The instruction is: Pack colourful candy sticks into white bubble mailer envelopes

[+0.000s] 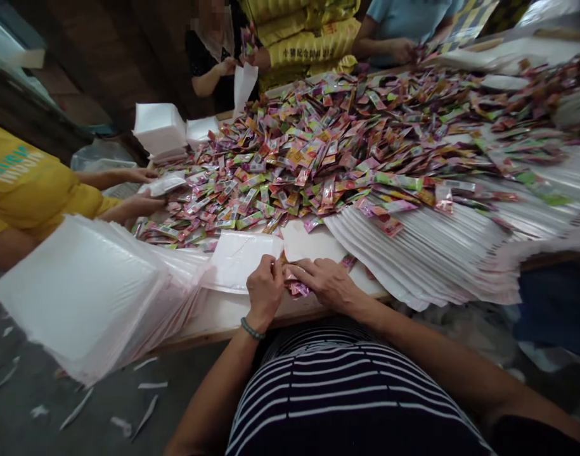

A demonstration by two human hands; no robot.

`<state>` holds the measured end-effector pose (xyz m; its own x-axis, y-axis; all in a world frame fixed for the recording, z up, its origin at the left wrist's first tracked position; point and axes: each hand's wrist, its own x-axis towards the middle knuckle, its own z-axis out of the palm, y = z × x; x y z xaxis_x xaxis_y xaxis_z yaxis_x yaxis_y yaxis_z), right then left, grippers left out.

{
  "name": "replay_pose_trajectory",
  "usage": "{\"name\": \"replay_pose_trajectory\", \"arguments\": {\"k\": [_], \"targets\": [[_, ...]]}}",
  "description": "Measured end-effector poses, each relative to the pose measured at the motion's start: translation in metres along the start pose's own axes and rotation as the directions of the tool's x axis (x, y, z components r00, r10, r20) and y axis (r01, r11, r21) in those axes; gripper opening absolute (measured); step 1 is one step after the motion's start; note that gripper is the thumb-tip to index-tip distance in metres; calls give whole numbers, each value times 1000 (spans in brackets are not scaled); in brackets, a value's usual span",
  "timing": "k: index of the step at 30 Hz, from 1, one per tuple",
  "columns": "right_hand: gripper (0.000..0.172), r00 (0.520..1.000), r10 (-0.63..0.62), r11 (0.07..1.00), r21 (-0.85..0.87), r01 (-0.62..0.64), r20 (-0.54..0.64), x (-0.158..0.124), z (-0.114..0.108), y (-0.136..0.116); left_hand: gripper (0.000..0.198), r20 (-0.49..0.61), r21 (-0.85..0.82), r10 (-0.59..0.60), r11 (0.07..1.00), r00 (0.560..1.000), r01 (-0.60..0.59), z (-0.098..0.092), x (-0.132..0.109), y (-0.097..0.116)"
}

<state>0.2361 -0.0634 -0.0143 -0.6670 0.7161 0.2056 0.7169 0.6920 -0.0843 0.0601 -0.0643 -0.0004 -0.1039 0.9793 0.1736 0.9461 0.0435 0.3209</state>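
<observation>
Landmark: the sachet heap [328, 145], a broad spread of bright pink, green and orange packets across the table [223, 313].
Left hand: the left hand [265, 288] sits at the near edge of the sachet heap, its fingers curled shut on a small bunch of sachets [296, 289]. A beaded wristband [251, 329] circles the wrist.
Right hand: the right hand [325, 282] is just beside it on the same near edge, knuckles up, its fingertips pinched together on the same bunch.
Held thing: the small bunch of sachets lies between the two hands, low over the table on the near side of the heap.
Flat white bag: a flat white bag [239, 256] lies against the heap's near edge, touching the left hand.
Fanned bags: a fanned stack of white bags [437, 253] runs along the near right of the heap, partly under it.
Loose pile: another pile of white bags [80, 285] hangs off the table to the near left of the heap.
Co-worker, left of heap: a person in a yellow shirt, whose hands [137, 206] hold a white bag at the heap's left edge.
Far side of heap: a person in a dark top holds up a white bag [244, 82]. Yellow sacks [313, 38] stand behind, and a person in a blue top [404, 19] is beside them.
</observation>
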Motion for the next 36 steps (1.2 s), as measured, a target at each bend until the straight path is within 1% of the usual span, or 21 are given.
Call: {"name": "replay_pose_trajectory", "arguments": {"k": [2,4,7,10,12,14,17,19,21,23,24,26,27,28,30,31,32,33,34,35,36], "targets": [[42,1000,-6,999,-49,5,-16,-3,-2,1,17,23,-7,-21,1000,1000,21,-1,3,2],[42,998,-12,998,-66,8,-54,-7,-1,3,16,66,-18,-13,1000,998,14,-2,6,5],[41,997,0,998,-61,-4,-75,-13,1,5,15,118,-47,57,998,991,-52,-3,7,11],[36,993,96,993,-55,-100,-67,-14,4,8,15,153,-51,148,989,977,-142,-3,5,17],[33,985,151,985,-67,-156,-79,-11,4,9,17,175,-51,187,982,967,-181,-3,2,22],[28,973,218,972,-77,-224,-80,-5,5,8,18,191,-64,228,974,955,-219,-4,0,28],[23,942,334,941,-51,-336,-31,10,9,3,17,204,-107,272,961,940,-255,-4,-1,35],[20,950,312,950,18,-312,11,17,13,-1,16,188,-151,256,962,948,-230,-4,1,35],[18,978,203,963,171,-208,47,18,15,-2,14,159,-226,210,959,965,-172,-4,5,30],[29,996,83,927,363,-91,37,12,13,1,10,148,-363,157,927,976,-94,-3,10,22],[36,999,47,902,430,-44,3,7,10,4,7,155,-456,133,889,979,-48,-3,12,18],[45,995,30,887,462,16,-91,0,2,10,7,192,-652,91,756,977,58,-1,15,13],[44,992,33,902,431,24,-125,-2,-4,13,10,223,-736,82,667,971,113,-1,16,13],[39,991,30,924,381,22,-129,0,-10,14,13,259,-802,82,574,962,167,-2,18,16],[24,999,-1,963,270,14,-49,8,-27,15,20,328,-877,89,398,941,268,-6,21,24],[20,1000,-29,973,227,28,2,15,-39,15,22,356,-895,88,317,930,313,-10,23,29],[20,997,-67,978,202,60,26,20,-54,14,25,380,-905,79,237,922,353,-17,26,34],[20,995,-102,977,190,100,0,25,-71,14,28,399,-909,67,158,915,385,-25,30,37],[21,988,-128,972,185,141,-83,28,-91,13,30,411,-910,52,84,910,406,-34,33,38],[21,967,-143,966,182,182,-211,28,-111,12,32,419,-908,40,18,907,419,-45,37,38],[23,923,-132,964,168,204,-362,26,-132,11,34,422,-905,31,-42,906,423,-56,41,36]]}}
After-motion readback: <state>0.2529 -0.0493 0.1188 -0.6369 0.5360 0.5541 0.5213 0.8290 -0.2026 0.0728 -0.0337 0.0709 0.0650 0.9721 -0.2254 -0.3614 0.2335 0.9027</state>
